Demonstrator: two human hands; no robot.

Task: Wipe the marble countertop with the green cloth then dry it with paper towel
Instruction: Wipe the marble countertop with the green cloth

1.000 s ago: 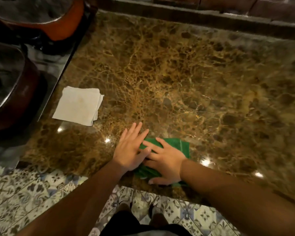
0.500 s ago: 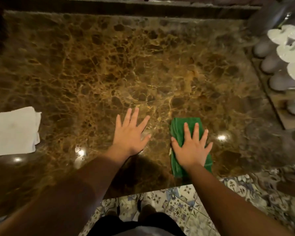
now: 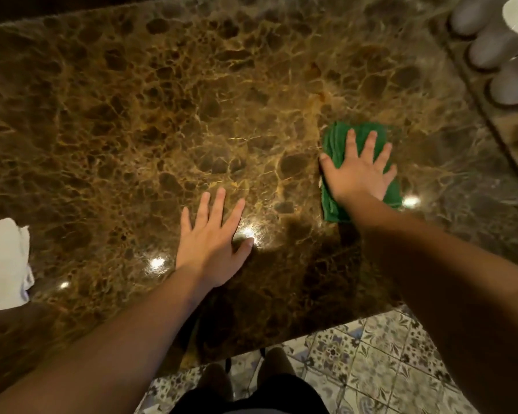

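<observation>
Right hand [image 3: 360,171] flat on green cloth [image 3: 335,144]; left hand [image 3: 213,243] on countertop [image 3: 162,115].

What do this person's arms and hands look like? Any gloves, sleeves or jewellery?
Both forearms are bare as far as the view reaches, with no sleeves showing. The left hand and right hand wear no gloves, and no rings, watch or bracelets are visible. The fingernails look short and unpainted, though the picture is somewhat blurred.

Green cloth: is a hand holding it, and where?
Not gripped: the right hand lies flat, fingers spread, on top of the green cloth. The left hand holds nothing.
</observation>
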